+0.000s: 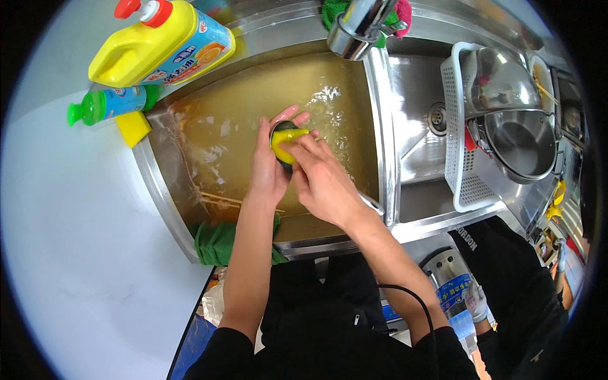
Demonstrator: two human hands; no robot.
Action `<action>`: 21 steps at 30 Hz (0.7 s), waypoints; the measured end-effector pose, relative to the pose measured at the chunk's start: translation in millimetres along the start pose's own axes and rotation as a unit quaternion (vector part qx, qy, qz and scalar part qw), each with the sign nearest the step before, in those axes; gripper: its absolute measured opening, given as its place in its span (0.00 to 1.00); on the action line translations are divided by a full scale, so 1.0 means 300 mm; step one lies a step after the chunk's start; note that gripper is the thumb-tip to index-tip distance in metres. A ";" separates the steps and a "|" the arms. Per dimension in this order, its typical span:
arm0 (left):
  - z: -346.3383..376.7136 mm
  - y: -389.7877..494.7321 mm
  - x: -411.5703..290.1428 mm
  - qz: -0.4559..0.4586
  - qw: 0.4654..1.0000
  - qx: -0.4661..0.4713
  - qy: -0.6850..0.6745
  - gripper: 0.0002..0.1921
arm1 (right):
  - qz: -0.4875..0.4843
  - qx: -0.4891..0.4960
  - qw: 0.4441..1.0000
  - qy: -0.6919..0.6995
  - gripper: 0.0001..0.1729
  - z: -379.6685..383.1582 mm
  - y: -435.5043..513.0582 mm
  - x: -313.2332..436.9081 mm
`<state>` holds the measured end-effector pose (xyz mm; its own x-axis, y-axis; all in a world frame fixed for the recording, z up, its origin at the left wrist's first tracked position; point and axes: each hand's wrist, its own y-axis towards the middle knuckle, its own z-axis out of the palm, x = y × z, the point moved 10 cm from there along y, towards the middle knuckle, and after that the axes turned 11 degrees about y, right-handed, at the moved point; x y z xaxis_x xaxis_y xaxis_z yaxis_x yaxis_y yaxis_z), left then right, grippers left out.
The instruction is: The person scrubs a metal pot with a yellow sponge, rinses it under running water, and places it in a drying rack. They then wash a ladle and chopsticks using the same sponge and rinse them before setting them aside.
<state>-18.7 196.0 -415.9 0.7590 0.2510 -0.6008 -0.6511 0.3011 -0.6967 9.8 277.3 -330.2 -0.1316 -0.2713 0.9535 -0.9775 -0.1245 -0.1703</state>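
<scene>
Murky yellowish water fills the steel sink basin (256, 247) in front of me. Above the water my left hand (267, 171) is cupped around a small dark round piece (284, 125) with a thin pale rim; its kind is unclear. My right hand (327, 185) grips a bent yellow sponge (284, 148) and presses it against that dark piece. The fingers cover much of both. Below my hands, wooden chopsticks (221, 199) lie in the water. A pale handle (371, 203) shows beside my right wrist; the rest of it is hidden.
Left: yellow detergent jug (142, 57), green bottle (118, 102), another yellow sponge (134, 128). A green cloth (213, 244) drapes the front rim. The faucet (351, 38) overhangs the back. Right: second basin (418, 85), white basket (453, 128) with steel pots (520, 142), another person's gloved hand (475, 301).
</scene>
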 end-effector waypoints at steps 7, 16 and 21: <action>-0.042 -0.021 0.018 -0.016 0.995 -0.058 0.083 0.40 | 0.057 0.106 0.974 -0.192 0.26 0.017 -0.016 0.005; -0.273 -0.042 -0.069 0.058 0.961 -0.237 0.131 0.29 | 0.209 0.061 0.969 0.121 0.34 -0.127 -0.036 -0.143; -0.349 0.003 0.006 -0.002 0.946 -0.325 -0.013 0.31 | 0.250 0.010 0.908 0.336 0.42 -0.077 -0.113 -0.234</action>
<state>-18.5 100.6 -458.8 0.7564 0.2761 -0.5931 -0.5078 -0.3237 -0.7983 48.4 322.8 -385.6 -0.6365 0.3433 0.6907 -0.7649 -0.1659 -0.6224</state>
